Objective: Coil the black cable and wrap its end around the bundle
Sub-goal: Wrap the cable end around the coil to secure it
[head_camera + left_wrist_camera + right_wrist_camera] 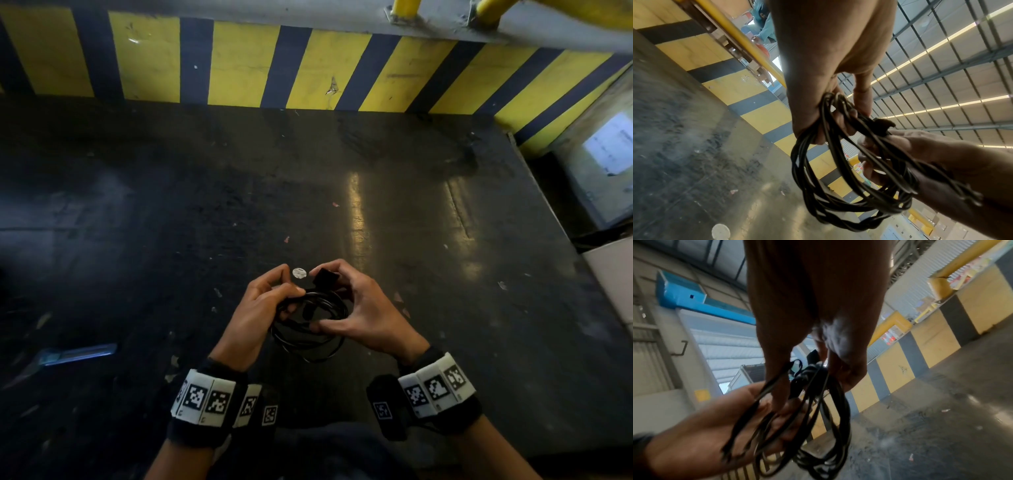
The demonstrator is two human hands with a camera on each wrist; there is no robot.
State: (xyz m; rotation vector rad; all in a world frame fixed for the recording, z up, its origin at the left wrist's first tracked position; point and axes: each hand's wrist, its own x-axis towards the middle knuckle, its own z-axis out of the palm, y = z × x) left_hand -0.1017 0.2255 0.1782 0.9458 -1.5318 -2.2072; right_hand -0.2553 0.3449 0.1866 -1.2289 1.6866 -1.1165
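The black cable (310, 329) hangs in several loops between my two hands, above the dark floor. My left hand (270, 301) grips the top of the coil (838, 186), fingers curled round the strands. My right hand (346, 308) holds the other side of the bundle (818, 410): thumb and fingers pinch the loops, and a black plug end (325, 277) sits under its curled index finger. In the left wrist view the plug (882, 125) shows between both hands. The right wrist view is blurred.
A dark scuffed floor (308, 192) lies below, with a small white disc (298, 273) just beyond my hands. A yellow and black striped wall (239, 68) runs along the far side. A bluish flat object (78, 353) lies at the left. A white panel (613, 281) stands at the right edge.
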